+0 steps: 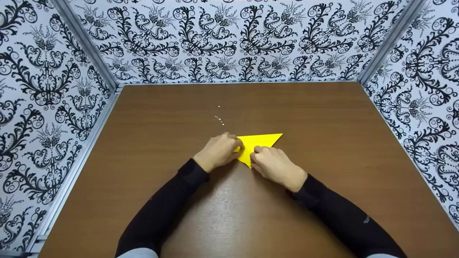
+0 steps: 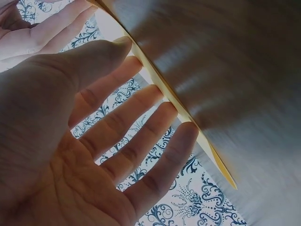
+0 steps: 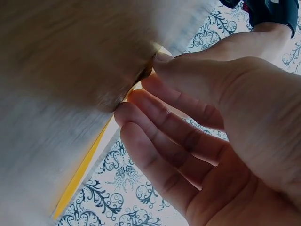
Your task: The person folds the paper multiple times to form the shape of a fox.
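Note:
A folded sheet of yellow paper lies on the table, roughly a triangle with one corner toward the person. On its left part rests the left hand; its fingertips press down along the paper, with the thumb beside the index finger. At the near corner, the right hand pinches the paper between thumb and index finger. The right wrist view shows the other fingers extended against the surface and a thin yellow edge of the paper running past them.
The brown wooden table has a few small white specks beyond the left hand. Walls with black-and-white scroll pattern close the back and both sides, joined by metal posts. Dark sleeves cover both forearms.

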Tool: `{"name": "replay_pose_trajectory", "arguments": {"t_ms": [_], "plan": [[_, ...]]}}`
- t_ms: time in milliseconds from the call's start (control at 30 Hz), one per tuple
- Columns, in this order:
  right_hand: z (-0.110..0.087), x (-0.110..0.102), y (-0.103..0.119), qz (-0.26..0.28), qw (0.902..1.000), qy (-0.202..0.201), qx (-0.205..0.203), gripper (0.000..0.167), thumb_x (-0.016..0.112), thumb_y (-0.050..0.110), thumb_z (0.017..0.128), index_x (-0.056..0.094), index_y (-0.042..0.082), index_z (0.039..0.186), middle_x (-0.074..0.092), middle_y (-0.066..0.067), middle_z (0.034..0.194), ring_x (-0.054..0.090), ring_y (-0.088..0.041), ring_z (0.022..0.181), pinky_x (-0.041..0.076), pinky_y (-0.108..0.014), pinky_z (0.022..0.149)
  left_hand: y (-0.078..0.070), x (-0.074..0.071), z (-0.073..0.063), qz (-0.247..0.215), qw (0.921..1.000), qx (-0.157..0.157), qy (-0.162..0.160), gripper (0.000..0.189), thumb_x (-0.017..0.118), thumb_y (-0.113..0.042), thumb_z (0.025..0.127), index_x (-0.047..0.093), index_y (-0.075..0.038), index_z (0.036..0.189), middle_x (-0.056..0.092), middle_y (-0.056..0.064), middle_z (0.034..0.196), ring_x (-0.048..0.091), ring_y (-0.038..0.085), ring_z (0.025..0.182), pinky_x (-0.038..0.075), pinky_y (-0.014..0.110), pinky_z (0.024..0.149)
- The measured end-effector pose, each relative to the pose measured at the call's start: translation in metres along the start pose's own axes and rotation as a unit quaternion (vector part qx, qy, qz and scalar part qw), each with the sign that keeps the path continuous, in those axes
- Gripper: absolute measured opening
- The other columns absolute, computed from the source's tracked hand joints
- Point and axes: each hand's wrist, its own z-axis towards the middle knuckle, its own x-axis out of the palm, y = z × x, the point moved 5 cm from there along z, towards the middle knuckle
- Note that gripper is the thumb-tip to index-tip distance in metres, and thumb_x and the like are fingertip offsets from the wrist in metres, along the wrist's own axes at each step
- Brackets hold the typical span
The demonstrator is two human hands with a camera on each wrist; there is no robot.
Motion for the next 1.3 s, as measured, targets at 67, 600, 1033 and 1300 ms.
{"name": "replay_pose_trajectory", "arguments": {"t_ms": [67,600,1033,1300], "plan": [[0.0004,0.0004,-0.0008,0.004,1.0000,-0.003,-0.001,0.016,0.092,0.020,0.103,0.081,0.008,0.102,0.069,-0.010,0.092,0.069,-0.027,0.076,0.066,-0.042,0.064,0.0001,-0.0004,0.0003,-0.002,1.0000,0.004,-0.002,0.013,0.084,-0.015,0.108,0.089,-0.008,0.119,0.086,0.011,0.116,0.078,0.038,0.107,0.071,0.052,0.091],[-0.0032,0.0022,-0.0075,0.048,0.9988,0.013,0.005,0.026,0.096,0.026,0.099,0.086,0.005,0.111,0.072,-0.010,0.099,0.069,-0.022,0.076,0.066,-0.039,0.068,-0.0002,0.0017,-0.0012,-0.007,0.9998,0.018,-0.003,0.012,0.087,-0.014,0.106,0.090,-0.008,0.116,0.087,0.010,0.113,0.077,0.036,0.101,0.069,0.050,0.092],[0.0000,0.0027,-0.0001,-0.014,0.9998,-0.013,-0.004,0.021,0.097,0.023,0.098,0.084,0.008,0.106,0.071,-0.009,0.095,0.071,-0.026,0.077,0.066,-0.039,0.066,0.0017,-0.0019,-0.0020,-0.019,0.9996,0.021,-0.001,0.011,0.087,-0.011,0.106,0.090,-0.008,0.116,0.089,0.010,0.116,0.080,0.036,0.106,0.069,0.051,0.096],[0.0063,0.0009,-0.0001,-0.025,0.9989,-0.039,-0.007,0.016,0.093,0.014,0.100,0.081,0.005,0.106,0.069,-0.011,0.095,0.069,-0.026,0.071,0.064,-0.040,0.059,0.0055,-0.0037,0.0003,-0.018,0.9996,0.021,-0.006,0.010,0.087,-0.012,0.105,0.090,-0.009,0.114,0.089,0.008,0.115,0.080,0.036,0.105,0.069,0.051,0.094]]}}
